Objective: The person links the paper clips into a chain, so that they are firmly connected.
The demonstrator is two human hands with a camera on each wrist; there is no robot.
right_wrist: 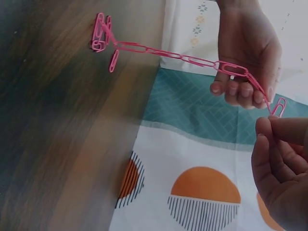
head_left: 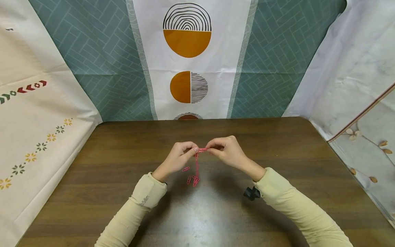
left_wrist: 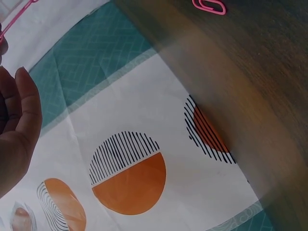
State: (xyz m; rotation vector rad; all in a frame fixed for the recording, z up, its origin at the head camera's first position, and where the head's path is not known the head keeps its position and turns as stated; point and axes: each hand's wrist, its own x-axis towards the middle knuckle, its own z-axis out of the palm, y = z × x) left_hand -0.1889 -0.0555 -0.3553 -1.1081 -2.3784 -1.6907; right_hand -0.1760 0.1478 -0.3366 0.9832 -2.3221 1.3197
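Over the table, my left hand (head_left: 180, 156) pinches the upper end of a chain of pink paper clips (head_left: 197, 164) between thumb and fingers. Facing it, my right hand (head_left: 226, 151) pinches a pink paper clip (right_wrist: 279, 107) at the same end. The clips between the two hands lie close together, and fingertips hide part of them; whether they are linked, I cannot tell. From the left hand the chain hangs down, its lower links bunched on the tabletop (right_wrist: 99, 31). Two loose paper clips, one farther back (head_left: 186, 169) and one nearer (head_left: 189, 180), lie left of the bunch.
The dark wooden table (head_left: 197, 216) runs back to a green and white patterned cloth (head_left: 216, 68). Patterned cloths also hang along the left and right sides. A small black object (head_left: 251, 193) sits by the right sleeve's cuff.
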